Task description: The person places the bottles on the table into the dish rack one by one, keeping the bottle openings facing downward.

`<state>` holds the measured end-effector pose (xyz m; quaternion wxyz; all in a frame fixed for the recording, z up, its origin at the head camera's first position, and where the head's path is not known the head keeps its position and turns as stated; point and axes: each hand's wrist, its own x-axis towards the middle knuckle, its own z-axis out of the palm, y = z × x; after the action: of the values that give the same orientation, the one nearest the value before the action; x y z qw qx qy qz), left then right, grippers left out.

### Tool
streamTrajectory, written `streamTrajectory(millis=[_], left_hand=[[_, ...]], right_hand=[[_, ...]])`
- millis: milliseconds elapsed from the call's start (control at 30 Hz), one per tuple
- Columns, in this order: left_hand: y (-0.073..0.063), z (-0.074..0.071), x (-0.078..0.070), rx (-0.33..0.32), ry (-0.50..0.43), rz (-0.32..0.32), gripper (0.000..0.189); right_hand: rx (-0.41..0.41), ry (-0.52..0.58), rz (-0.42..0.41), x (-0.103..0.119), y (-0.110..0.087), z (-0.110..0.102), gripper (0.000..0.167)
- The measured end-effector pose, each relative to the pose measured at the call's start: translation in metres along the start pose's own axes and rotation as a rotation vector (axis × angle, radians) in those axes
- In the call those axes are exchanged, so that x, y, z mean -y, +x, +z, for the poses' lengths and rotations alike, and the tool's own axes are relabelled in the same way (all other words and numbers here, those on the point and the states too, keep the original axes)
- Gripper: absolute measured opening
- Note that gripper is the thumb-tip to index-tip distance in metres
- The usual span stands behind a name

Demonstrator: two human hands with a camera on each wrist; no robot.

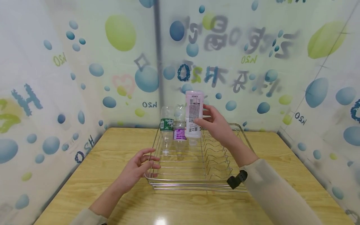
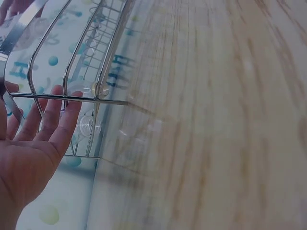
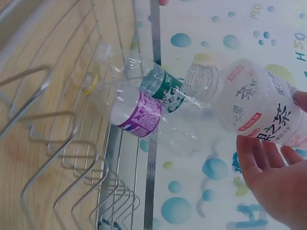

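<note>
My right hand (image 1: 216, 125) holds a clear plastic bottle (image 1: 194, 114) with a pale pink and white label, thumb in front and fingers along its side. This bottle is upside down, its uncapped neck (image 3: 201, 82) pointing down over the wire dish rack (image 1: 180, 180). Two more clear bottles stand neck down in the rack's left part: a green-labelled bottle (image 1: 167, 125) and a purple-labelled bottle (image 1: 179, 134). My left hand (image 1: 137, 168) is at the rack's left front side, its fingers (image 2: 67, 122) extended and spread at the side wires.
Wavy wire dividers (image 1: 215, 156) fill the rack's right part. The rack stands on a wood-grain table (image 1: 118, 145). Behind and on both sides, the table meets printed curtain-like walls (image 1: 236, 78). A black clip-like piece (image 1: 237, 179) sits at the right sleeve.
</note>
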<state>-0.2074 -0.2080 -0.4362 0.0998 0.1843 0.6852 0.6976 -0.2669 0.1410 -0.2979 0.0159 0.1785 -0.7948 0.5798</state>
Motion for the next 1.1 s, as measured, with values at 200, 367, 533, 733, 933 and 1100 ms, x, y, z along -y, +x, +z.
streamTrajectory(millis=[200, 367, 533, 733, 933, 1100], left_hand=[[0.000, -0.001, 0.001, -0.001, -0.001, -0.007, 0.055], [0.000, -0.002, 0.000, 0.009, -0.011, -0.004, 0.055], [-0.001, -0.001, 0.000, 0.014, -0.015, 0.004, 0.055], [0.000, 0.001, 0.002, 0.015, -0.028, 0.001, 0.055], [0.000, 0.001, 0.002, 0.004, -0.024, -0.008, 0.056], [0.000, 0.000, 0.001, -0.001, -0.016, -0.005, 0.056]], right_hand=[[-0.051, 0.084, 0.003, 0.000, 0.025, 0.012, 0.079], [-0.127, 0.211, 0.036, -0.006, 0.043, 0.023, 0.077], [-0.194, 0.300, 0.041, -0.014, 0.058, 0.033, 0.074], [-0.235, 0.328, 0.084, -0.026, 0.066, 0.039, 0.073], [-0.239, 0.325, 0.133, -0.041, 0.071, 0.038, 0.074], [-0.240, 0.322, 0.148, -0.051, 0.074, 0.037, 0.073]])
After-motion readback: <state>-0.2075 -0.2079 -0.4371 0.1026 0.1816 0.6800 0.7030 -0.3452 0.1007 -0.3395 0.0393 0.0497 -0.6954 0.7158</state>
